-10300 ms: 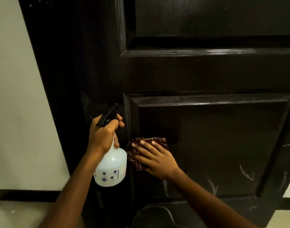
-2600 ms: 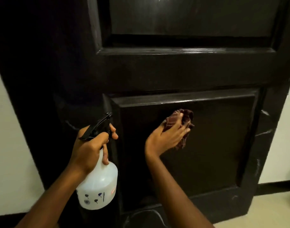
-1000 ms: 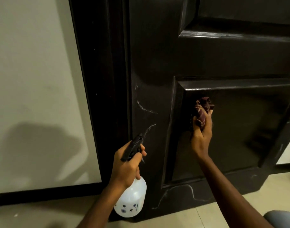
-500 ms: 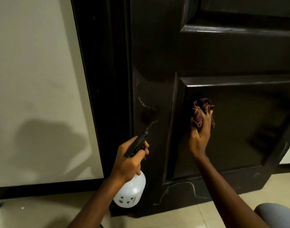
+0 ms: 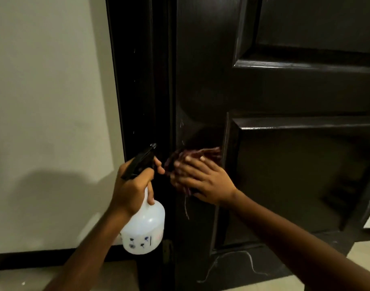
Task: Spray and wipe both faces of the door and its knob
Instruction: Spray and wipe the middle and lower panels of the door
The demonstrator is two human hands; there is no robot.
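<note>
A dark panelled door fills the right half of the view, with white scratch marks low on its left stile. My right hand presses a dark red cloth flat against that stile, fingers spread and pointing left. My left hand grips the neck of a white spray bottle with a black trigger head, held just left of the cloth in front of the door frame. No knob is in view.
A black door frame stands between the door and a pale wall on the left. A dark skirting strip runs along the wall's foot. Light floor tiles show at the lower right.
My right hand has carried the cloth left off the lower panel onto the door's stile and flattened over it. The spray bottle has risen and now sits close beside the cloth.
</note>
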